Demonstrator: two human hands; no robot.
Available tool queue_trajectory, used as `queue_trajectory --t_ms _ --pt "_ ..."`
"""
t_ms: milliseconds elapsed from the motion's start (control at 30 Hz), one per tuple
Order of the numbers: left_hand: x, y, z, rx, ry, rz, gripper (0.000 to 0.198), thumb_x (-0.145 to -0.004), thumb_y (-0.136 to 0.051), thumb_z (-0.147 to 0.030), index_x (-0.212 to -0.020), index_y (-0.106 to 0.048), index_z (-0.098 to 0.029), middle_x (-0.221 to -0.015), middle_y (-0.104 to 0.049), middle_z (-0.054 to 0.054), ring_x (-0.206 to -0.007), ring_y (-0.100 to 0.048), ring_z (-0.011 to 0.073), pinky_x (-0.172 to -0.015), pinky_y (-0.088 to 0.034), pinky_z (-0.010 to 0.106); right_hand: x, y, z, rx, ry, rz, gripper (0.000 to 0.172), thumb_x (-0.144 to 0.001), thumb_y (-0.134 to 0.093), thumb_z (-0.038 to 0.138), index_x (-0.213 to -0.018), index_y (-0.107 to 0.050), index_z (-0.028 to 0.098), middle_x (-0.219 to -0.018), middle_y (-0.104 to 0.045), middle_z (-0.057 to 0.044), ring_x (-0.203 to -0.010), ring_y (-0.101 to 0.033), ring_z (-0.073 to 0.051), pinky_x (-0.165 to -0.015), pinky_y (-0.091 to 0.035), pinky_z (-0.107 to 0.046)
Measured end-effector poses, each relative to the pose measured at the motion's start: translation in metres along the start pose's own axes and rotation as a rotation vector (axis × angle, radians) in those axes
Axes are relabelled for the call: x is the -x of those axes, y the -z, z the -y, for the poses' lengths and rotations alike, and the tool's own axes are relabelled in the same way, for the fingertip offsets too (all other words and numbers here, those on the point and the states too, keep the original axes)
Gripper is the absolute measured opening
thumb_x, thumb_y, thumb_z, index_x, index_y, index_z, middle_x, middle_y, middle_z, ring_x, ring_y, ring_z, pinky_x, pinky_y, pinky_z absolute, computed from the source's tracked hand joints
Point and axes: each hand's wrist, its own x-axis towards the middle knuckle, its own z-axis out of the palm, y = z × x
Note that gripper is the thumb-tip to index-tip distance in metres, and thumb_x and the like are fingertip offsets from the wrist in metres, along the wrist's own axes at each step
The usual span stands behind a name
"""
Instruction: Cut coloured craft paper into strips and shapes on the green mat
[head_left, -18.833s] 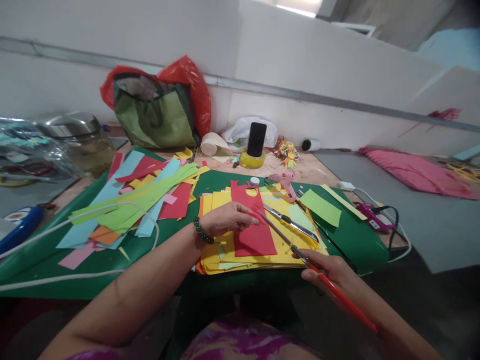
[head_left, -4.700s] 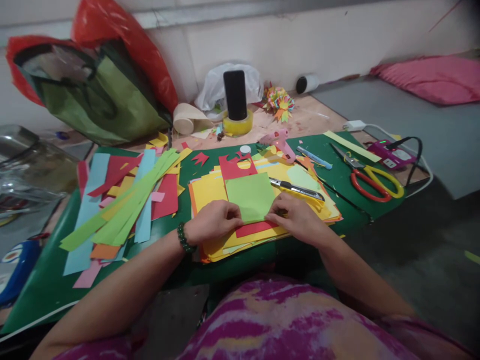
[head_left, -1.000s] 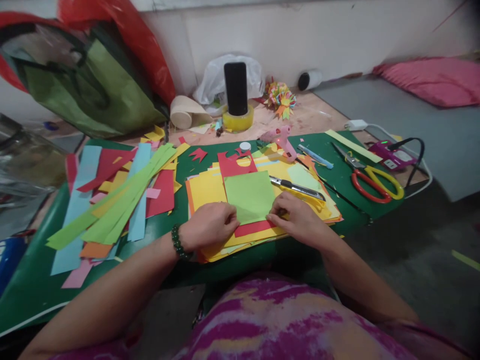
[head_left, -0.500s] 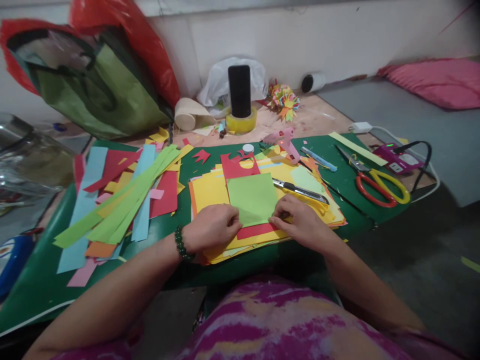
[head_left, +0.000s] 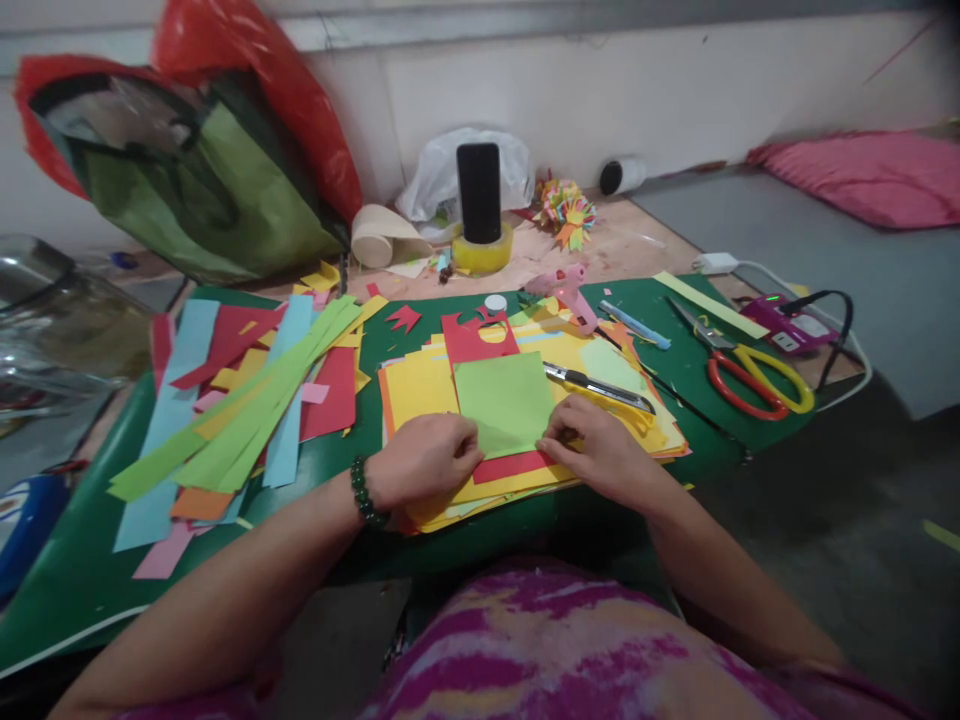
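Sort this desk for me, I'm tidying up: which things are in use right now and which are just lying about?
In use:
left hand and right hand, both pressing the green sheet
red sheet under it
paper stack beneath

Lying about:
knife
scissors
glue gun
paper strips
phone
tape roll
bag

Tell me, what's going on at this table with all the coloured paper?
A person sits at a green mat and presses both hands on a light green paper square. The left hand holds its near left corner, the right hand its near right corner. The square lies on a red sheet atop a stack of yellow paper. A utility knife lies just beyond the right hand, scissors farther right, and cut paper strips are piled to the left.
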Motion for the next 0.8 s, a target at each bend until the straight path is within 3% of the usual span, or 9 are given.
queue_trajectory --t_ms 800 --pt "0.0 0.0003 0.0006 0.004 -0.009 0.005 0.02 -0.086 -0.05 -0.024 -0.07 -0.061 -0.018 -0.072 -0.066 0.004 -0.066 -0.056 0.0169 -0.056 -0.029 0.027 -0.0001 -0.0011 -0.0017 -0.006 0.031 -0.014 0.014 -0.083 -0.062 0.022 -0.07 -0.057 0.02 -0.078 -0.054 -0.001 -0.07 -0.055 -0.015 -0.063 -0.044 -0.028"
